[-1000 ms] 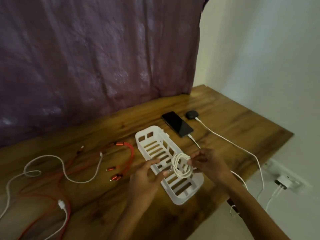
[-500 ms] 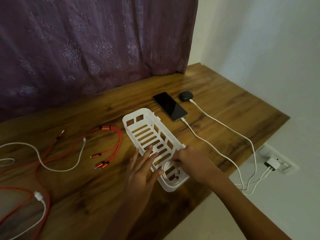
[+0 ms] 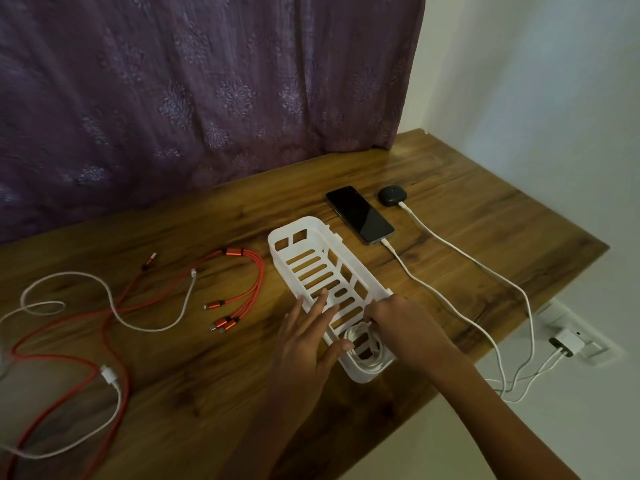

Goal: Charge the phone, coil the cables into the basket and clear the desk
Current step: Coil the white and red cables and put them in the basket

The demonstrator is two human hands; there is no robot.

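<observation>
Fingers [image 3: 320,306] of the left hand [image 3: 308,337] lie straight and spread across the near left rim of the white basket [image 3: 277,249]. They hold nothing, and the thumb tip touches the coiled white cable [image 3: 363,356]. The right hand [image 3: 401,323] comes in from the right, its fingers [image 3: 376,313] curled down over the far side of that coil. From here I read them as pinching it, though the tips are partly hidden. The coil sits inside the basket at its near end; the rest of the basket shows only bare slots.

Just beyond the basket, to the right, lies the phone [image 3: 360,214], screen dark. A white charging lead [image 3: 398,259] is plugged into its near end and runs off the right edge of the counter [image 3: 485,237] towards a charger [image 3: 564,344] in the wall socket. I judge the charging part done. A dark earbud case [image 3: 391,195] beside the phone has its own white lead going the same way.

So one cable is coiled and in. Left of the basket, loose on the counter, I see a red multi-head cable [image 3: 232,252], a white cable [image 3: 149,330] and a long red cable [image 3: 125,400] tangled across each other. There is also a white plug end [image 3: 109,374] at the near left; I cannot tell which cable it belongs to. By my reckoning most of the coiling lies ahead, and the counter is not yet cleared.
</observation>
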